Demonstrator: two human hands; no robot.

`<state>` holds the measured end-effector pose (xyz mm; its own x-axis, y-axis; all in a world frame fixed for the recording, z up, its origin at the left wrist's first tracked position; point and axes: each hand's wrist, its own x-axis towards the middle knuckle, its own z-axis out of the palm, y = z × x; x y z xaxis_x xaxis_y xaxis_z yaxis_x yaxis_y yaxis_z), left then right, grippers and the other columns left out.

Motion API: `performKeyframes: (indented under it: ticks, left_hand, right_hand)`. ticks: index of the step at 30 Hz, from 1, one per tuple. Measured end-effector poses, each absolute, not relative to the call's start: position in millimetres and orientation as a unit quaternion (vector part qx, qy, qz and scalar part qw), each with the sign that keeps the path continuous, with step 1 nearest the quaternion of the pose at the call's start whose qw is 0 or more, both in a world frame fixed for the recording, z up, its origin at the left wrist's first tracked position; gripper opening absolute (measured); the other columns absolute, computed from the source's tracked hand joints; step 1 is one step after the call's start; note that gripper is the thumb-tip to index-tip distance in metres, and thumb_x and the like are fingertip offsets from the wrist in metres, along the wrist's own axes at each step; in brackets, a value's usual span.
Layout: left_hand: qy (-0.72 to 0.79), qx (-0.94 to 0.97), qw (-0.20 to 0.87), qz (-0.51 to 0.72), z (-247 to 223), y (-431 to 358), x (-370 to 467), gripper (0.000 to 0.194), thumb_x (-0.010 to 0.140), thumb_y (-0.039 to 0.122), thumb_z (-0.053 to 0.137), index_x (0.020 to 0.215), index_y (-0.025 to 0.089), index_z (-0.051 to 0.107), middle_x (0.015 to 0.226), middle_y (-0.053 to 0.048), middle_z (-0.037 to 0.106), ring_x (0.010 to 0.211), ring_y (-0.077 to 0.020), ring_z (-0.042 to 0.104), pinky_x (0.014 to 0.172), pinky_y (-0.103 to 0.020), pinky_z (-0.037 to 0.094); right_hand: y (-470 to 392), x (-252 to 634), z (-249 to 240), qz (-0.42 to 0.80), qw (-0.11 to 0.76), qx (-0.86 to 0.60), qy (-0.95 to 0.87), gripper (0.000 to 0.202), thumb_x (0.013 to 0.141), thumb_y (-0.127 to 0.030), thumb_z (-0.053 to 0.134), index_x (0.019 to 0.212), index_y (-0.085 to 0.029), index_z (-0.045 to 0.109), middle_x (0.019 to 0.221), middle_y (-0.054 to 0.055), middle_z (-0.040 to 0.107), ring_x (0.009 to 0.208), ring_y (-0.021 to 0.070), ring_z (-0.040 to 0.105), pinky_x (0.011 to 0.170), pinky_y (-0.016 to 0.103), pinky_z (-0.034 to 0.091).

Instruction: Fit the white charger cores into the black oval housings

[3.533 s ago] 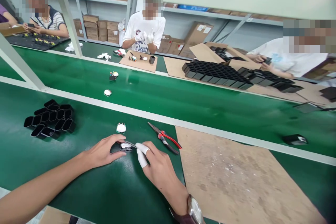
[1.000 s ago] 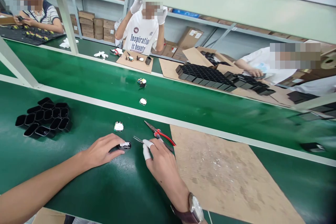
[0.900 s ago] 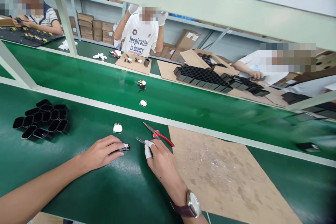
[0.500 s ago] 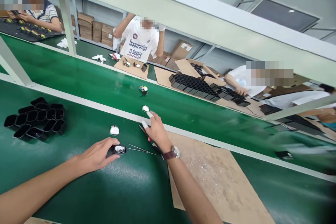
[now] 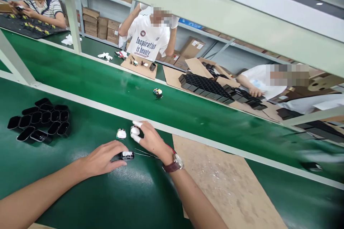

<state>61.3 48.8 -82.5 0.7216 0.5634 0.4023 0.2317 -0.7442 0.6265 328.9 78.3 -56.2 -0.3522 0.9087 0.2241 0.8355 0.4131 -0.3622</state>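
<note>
My left hand (image 5: 103, 159) rests on the green table, its fingers wrapped round a black housing (image 5: 127, 155) with a white-topped part inside. White covers sit on the fingertips of my right hand (image 5: 150, 137), which pinches a white-topped circuit module (image 5: 134, 131) just above the table. Left of that module lies a second circuit module (image 5: 121, 134). Metal tweezers (image 5: 145, 154) lie between my hands, partly under the right one. A red-handled tool is mostly hidden behind my right wrist.
Several empty black housings (image 5: 41, 117) stand grouped at the left. A cardboard sheet (image 5: 215, 175) lies under my right forearm. Beyond a pale rail (image 5: 107, 109), another module (image 5: 158, 92) sits on the green belt (image 5: 129, 87). People work across it.
My right hand has moved back from the belt over the rail to the near table, bringing a white-topped module with it. My left hand still holds the black housing.
</note>
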Motion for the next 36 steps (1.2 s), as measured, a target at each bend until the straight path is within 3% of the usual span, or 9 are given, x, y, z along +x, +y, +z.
performKeyframes:
  ticks: [6,11,14,18,21,25,29,33,36]
  left_hand:
    - [0.140,0.896,0.207,0.367,-80,49,66,0.025,0.101,0.015,0.066,0.125,0.021,0.067,0.120,-0.012,0.072,0.100,-0.0214,0.072,0.088,-0.035,0.062]
    - [0.150,0.884,0.238,0.374,-79,44,73,0.021,0.100,0.013,0.066,0.117,0.022,0.072,0.118,-0.011,0.075,0.100,-0.0215,0.074,0.087,-0.036,0.064]
    - [0.237,0.810,0.367,0.391,-76,44,77,0.013,0.099,0.026,0.070,0.110,0.021,0.076,0.111,-0.011,0.078,0.094,-0.0225,0.077,0.082,-0.037,0.067]
    - [0.359,0.574,0.634,0.375,-63,50,81,0.035,0.094,0.043,0.076,0.119,0.019,0.068,0.095,-0.008,0.079,0.080,-0.0223,0.078,0.073,-0.039,0.069]
    - [0.375,0.499,0.690,0.365,-55,55,83,0.045,0.090,0.046,0.081,0.122,0.019,0.064,0.098,-0.008,0.080,0.081,-0.0209,0.078,0.079,-0.039,0.068]
    - [0.401,0.596,0.585,0.377,-47,82,86,0.050,0.084,0.049,0.084,0.117,0.017,0.065,0.101,-0.010,0.078,0.080,-0.0217,0.076,0.072,-0.038,0.067]
    - [0.477,0.716,0.335,0.385,-34,154,90,0.049,0.080,0.048,0.081,0.116,0.018,0.066,0.114,-0.012,0.077,0.105,-0.0279,0.076,0.091,-0.043,0.064]
    - [0.555,0.698,0.235,0.387,-20,225,91,0.041,0.078,0.030,0.079,0.114,0.016,0.065,0.111,-0.014,0.077,0.110,-0.0317,0.074,0.103,-0.049,0.057]
    - [0.588,0.692,0.202,0.368,-18,246,91,0.041,0.074,0.023,0.081,0.111,0.015,0.067,0.098,-0.013,0.079,0.103,-0.0327,0.077,0.101,-0.048,0.057]
  right_hand:
    - [23,325,-47,0.072,0.253,-0.496,-0.827,0.037,0.105,-0.025,0.057,0.141,-0.021,0.057,0.140,0.014,0.062,0.128,0.0281,0.058,0.111,0.053,0.050]
    - [-2,338,-48,0.031,0.321,-0.502,-0.802,0.026,0.106,-0.026,0.056,0.130,-0.021,0.063,0.120,0.011,0.068,0.111,0.0252,0.063,0.102,0.049,0.054]
    - [-13,343,-54,0.009,0.293,-0.523,-0.801,0.028,0.104,-0.030,0.061,0.129,-0.018,0.063,0.118,0.012,0.067,0.109,0.0266,0.064,0.102,0.050,0.054]
    - [-21,344,-58,-0.010,0.210,-0.561,-0.801,0.046,0.097,-0.035,0.072,0.135,-0.014,0.059,0.121,0.015,0.065,0.114,0.0320,0.063,0.100,0.052,0.056]
    - [-21,346,-59,-0.006,0.155,-0.569,-0.808,0.033,0.094,-0.023,0.070,0.126,-0.014,0.064,0.115,0.014,0.067,0.108,0.0305,0.066,0.099,0.048,0.056]
    - [-17,353,-60,-0.007,0.098,-0.597,-0.796,0.028,0.082,-0.001,0.062,0.104,-0.015,0.069,0.107,0.012,0.069,0.100,0.0283,0.069,0.090,0.040,0.058]
    - [-15,357,-62,-0.028,0.105,-0.622,-0.775,0.033,0.079,0.002,0.060,0.107,-0.014,0.068,0.108,0.016,0.069,0.102,0.0321,0.070,0.087,0.041,0.058]
    - [-17,356,-63,-0.051,0.112,-0.623,-0.773,0.034,0.078,0.002,0.060,0.108,-0.014,0.068,0.108,0.016,0.069,0.102,0.0326,0.070,0.088,0.041,0.057]
    - [-18,356,-64,-0.062,0.123,-0.621,-0.772,0.032,0.079,0.001,0.059,0.106,-0.015,0.068,0.106,0.015,0.069,0.100,0.0317,0.071,0.088,0.041,0.057]
